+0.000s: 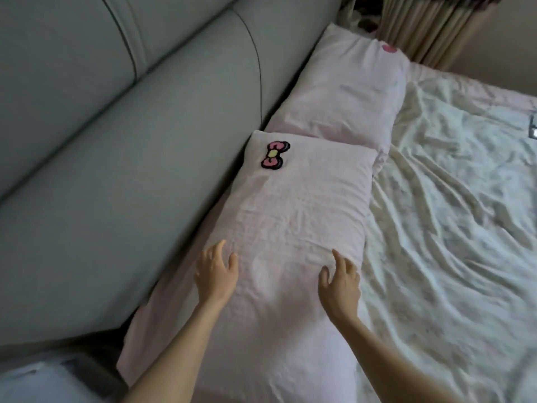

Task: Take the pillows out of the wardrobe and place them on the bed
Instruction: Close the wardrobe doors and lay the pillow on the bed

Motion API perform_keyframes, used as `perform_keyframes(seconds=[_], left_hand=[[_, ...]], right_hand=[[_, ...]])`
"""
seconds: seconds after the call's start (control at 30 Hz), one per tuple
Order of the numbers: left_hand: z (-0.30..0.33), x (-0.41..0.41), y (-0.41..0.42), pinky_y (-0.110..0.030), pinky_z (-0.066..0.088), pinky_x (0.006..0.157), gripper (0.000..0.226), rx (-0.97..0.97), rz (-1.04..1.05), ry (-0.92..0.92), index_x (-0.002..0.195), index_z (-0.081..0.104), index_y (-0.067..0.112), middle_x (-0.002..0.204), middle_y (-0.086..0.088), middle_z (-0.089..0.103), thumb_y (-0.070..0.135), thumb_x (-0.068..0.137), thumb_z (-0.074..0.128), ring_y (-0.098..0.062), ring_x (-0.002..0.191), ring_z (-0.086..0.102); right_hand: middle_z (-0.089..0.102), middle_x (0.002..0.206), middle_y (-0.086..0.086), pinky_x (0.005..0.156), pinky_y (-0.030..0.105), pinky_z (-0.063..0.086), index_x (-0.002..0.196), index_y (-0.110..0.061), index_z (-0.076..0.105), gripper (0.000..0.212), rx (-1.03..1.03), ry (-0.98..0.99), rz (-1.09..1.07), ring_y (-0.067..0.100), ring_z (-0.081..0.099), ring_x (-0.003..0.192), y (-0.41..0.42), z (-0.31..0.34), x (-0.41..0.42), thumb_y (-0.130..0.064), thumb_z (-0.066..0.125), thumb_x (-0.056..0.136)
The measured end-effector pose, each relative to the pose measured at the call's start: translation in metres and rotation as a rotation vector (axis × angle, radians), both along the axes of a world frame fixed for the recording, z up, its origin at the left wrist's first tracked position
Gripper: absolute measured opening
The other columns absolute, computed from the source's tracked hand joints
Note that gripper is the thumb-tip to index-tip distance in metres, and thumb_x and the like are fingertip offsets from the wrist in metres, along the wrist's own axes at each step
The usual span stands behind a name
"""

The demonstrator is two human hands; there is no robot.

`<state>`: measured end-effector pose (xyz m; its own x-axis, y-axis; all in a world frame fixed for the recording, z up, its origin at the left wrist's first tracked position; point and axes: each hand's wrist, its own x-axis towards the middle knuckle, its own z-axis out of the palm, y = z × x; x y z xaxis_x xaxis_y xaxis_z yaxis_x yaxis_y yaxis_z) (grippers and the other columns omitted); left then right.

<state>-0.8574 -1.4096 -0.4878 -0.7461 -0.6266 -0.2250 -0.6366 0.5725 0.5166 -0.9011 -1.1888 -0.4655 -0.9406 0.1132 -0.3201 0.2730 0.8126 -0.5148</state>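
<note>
Two pale pink pillows lie end to end on the bed along the headboard. The near pillow (290, 216) carries a pink bow patch at its far left corner. The far pillow (343, 91) has a pink spot at its far corner, and its near end is overlapped by the near pillow. My left hand (216, 271) hovers open over the left side of the near pillow, fingers spread. My right hand (340, 283) is open over its right side. Neither hand grips anything. The bed (453, 216) is covered with a crumpled cream quilt.
A padded grey-green headboard (116, 141) runs along the left. Beige curtains (436, 27) hang at the far end. A small dark object (533, 126) lies on the quilt at the right edge. Grey clothing (52, 379) shows at the lower left.
</note>
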Motion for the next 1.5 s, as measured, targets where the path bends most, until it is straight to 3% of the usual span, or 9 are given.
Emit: perform_keyframes(seconds=[0.23,0.37,0.5,0.63,0.77,0.87,1.03,1.3,1.5], left_hand=[[-0.046,0.031,-0.02,-0.05,0.025,0.107,0.087,0.197,0.06,-0.257,0.144,0.02,0.028,0.15,-0.013,0.027,0.057,0.075,0.062,-0.034,0.135,0.027],[-0.061,0.022,-0.04,-0.041,0.023,0.111,0.109,0.442,0.07,-0.241,0.147,0.012,0.024,0.151,-0.011,0.027,0.062,0.059,0.063,-0.033,0.135,0.031],[-0.054,-0.005,-0.038,-0.038,0.037,0.101,0.062,0.445,0.061,-0.096,0.139,0.036,0.011,0.14,-0.016,0.045,0.037,0.086,0.059,-0.034,0.125,0.046],[-0.001,-0.018,-0.032,-0.037,0.043,0.08,0.042,0.202,0.102,0.022,0.117,0.056,0.003,0.114,-0.025,0.062,0.035,0.095,0.04,-0.04,0.103,0.057],[0.041,-0.028,-0.058,-0.04,0.043,0.078,0.038,0.077,-0.009,0.155,0.112,0.058,0.004,0.114,-0.024,0.061,0.033,0.096,0.039,-0.042,0.101,0.056],[0.037,-0.027,-0.083,-0.043,0.043,0.084,0.043,-0.016,-0.06,0.06,0.117,0.056,0.005,0.117,-0.027,0.058,0.038,0.095,0.04,-0.043,0.106,0.053],[0.001,-0.016,-0.107,-0.052,0.026,0.105,0.065,-0.074,-0.077,-0.22,0.144,0.026,0.021,0.143,-0.023,0.033,0.045,0.088,0.049,-0.036,0.132,0.03],[-0.027,-0.022,-0.107,-0.048,0.029,0.107,0.069,0.038,-0.229,-0.136,0.143,0.028,0.015,0.144,-0.02,0.033,0.04,0.086,0.057,-0.035,0.131,0.033],[-0.055,-0.089,-0.11,-0.043,0.03,0.108,0.067,0.134,-0.251,-0.148,0.136,0.039,0.008,0.14,-0.023,0.038,0.047,0.084,0.057,-0.037,0.129,0.037]], right_hand=[[0.021,0.152,0.018,0.112,0.049,0.022,0.146,-0.027,0.018,0.069,-0.023,-0.211,-0.259,0.03,0.016,0.141,0.017,-0.029,0.067,-0.046,0.05,0.088],[0.03,0.149,0.016,0.108,0.049,0.027,0.147,-0.021,0.015,0.077,-0.031,-0.235,-0.308,0.033,0.029,0.136,0.012,-0.046,0.069,-0.052,0.049,0.085],[0.06,0.115,0.018,0.084,0.041,0.043,0.117,-0.008,0.049,0.047,-0.072,-0.099,-0.435,0.037,0.055,0.106,-0.011,-0.036,0.049,-0.034,0.05,0.079],[0.06,0.097,0.023,0.069,0.033,0.031,0.097,0.002,0.049,0.015,-0.08,0.025,-0.493,0.039,0.056,0.091,-0.033,-0.003,0.047,-0.009,0.046,0.087],[0.059,0.098,0.025,0.067,0.03,0.025,0.099,0.004,0.049,0.018,-0.129,0.173,-0.527,0.037,0.055,0.09,-0.052,0.021,0.054,-0.009,0.045,0.088],[0.057,0.105,0.024,0.079,0.038,0.04,0.108,0.003,0.05,0.036,-0.107,0.174,-0.528,0.038,0.054,0.097,-0.068,0.014,0.075,-0.021,0.04,0.084],[0.048,0.128,0.019,0.097,0.048,0.04,0.131,-0.012,0.039,0.049,0.056,-0.421,-0.388,0.037,0.044,0.12,-0.074,-0.027,0.096,-0.032,0.046,0.087],[0.041,0.141,0.017,0.11,0.052,0.027,0.138,-0.009,0.035,0.056,-0.056,-0.035,-0.5,0.032,0.037,0.131,-0.057,-0.029,0.06,-0.034,0.049,0.09],[0.032,0.148,0.017,0.111,0.044,0.027,0.144,-0.01,0.024,0.073,-0.221,-0.079,-0.467,0.031,0.03,0.136,-0.042,-0.046,-0.014,-0.051,0.048,0.088]])
